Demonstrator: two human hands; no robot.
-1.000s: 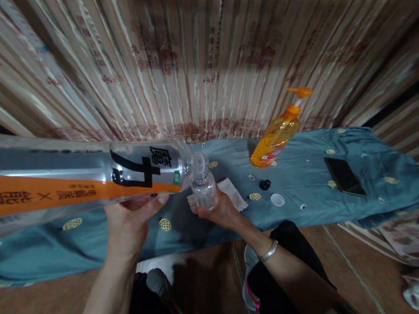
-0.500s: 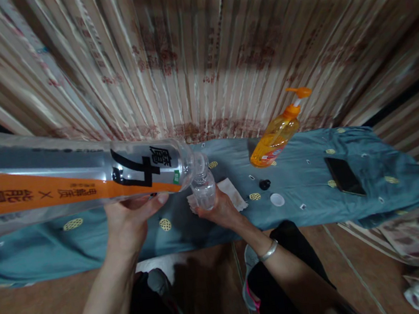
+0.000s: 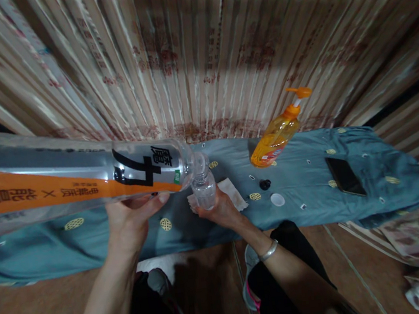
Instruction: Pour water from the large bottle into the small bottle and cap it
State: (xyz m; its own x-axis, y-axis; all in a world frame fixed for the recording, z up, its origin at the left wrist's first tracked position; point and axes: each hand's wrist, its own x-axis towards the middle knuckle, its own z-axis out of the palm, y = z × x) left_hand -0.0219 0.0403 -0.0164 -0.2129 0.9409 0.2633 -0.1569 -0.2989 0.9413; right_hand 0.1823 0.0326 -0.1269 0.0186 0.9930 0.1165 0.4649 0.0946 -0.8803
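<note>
My left hand holds a large clear bottle with an orange and black label from below. The bottle lies tilted nearly level, its neck pointing right. My right hand is closed around a small clear bottle, which stands upright with its open top right under the large bottle's mouth. Beneath the small bottle and my right hand, a white cloth or tissue lies on the teal cover. Whether liquid is running between the two mouths is too small to tell.
On the teal cover are an orange pump bottle, a small black cap or pump top, a white round lid and a black phone. A patterned curtain hangs behind. My feet are on the floor below.
</note>
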